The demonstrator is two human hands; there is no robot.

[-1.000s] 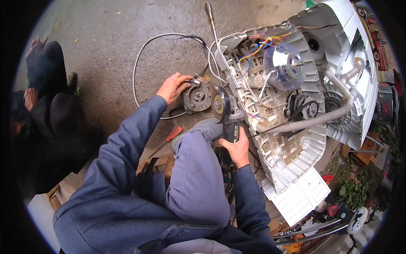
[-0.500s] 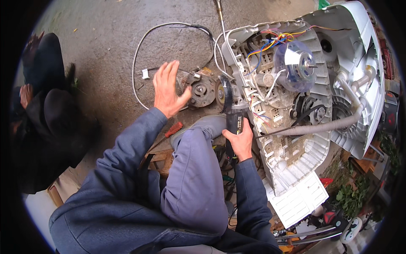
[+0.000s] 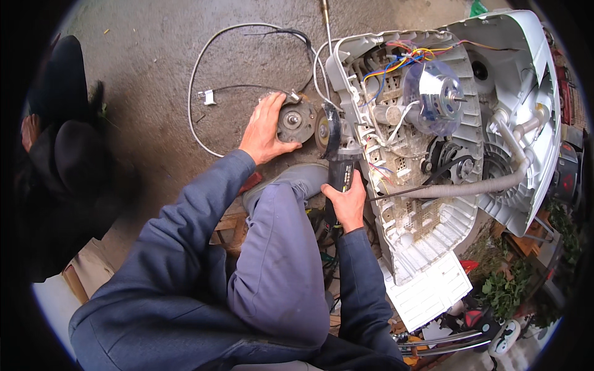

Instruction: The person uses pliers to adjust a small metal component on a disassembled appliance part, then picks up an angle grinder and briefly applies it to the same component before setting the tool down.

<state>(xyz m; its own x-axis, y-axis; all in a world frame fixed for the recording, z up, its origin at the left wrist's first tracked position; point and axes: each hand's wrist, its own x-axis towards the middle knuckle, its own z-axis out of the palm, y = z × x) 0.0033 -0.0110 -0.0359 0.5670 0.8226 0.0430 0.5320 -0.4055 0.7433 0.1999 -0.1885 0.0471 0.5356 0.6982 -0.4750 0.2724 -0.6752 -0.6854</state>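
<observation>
My left hand (image 3: 267, 131) curves round the left edge of a round, dirty metal motor part (image 3: 296, 122) on the ground. Its fingers lie along the far side and its thumb along the near side. A short shaft stands up in the part's middle, and a grey cable runs from it. My right hand (image 3: 348, 201) is wrapped round the black body of an angle grinder (image 3: 340, 175). The grinder's disc (image 3: 322, 130), under a dark guard, stands just right of the motor part, with a narrow gap between them.
An opened washing machine tub (image 3: 427, 210) with a motor (image 3: 442, 93), coloured wires and a ribbed hose (image 3: 458, 188) fills the right. My shoe (image 3: 297, 179) is close below the motor part. Another person (image 3: 74, 167) sits at the left. A white panel (image 3: 427, 294) lies lower right.
My left hand has come down from a raised, spread pose and closed round the motor part's left edge. The right hand still holds the grinder in nearly the same place.
</observation>
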